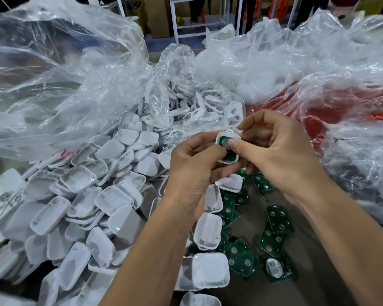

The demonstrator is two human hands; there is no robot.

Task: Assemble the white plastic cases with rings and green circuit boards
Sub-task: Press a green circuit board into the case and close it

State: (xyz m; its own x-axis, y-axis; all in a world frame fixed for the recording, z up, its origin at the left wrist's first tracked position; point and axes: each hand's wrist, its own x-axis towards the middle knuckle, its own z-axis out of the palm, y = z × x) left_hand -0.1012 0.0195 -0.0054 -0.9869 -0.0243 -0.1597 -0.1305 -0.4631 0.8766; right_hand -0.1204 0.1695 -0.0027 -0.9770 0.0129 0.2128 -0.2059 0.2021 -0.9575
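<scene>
My left hand (192, 164) grips a white plastic case (221, 134) from below, its open side facing me. A green circuit board (230, 156) lies inside it. My right hand (272, 149) holds the same case from the right, its thumb pressing down on the board's middle. A big heap of white cases (102, 195) covers the table's left and centre. Loose green circuit boards (274, 237) lie below my hands. White rings (192, 107) sit in an open clear bag behind the hands.
Crumpled clear plastic bags (60, 80) rise at the back left and right. A bag of red parts (332, 107) lies at the right. The brown tabletop (252, 290) shows near the boards. White frame legs (199, 21) stand beyond the table.
</scene>
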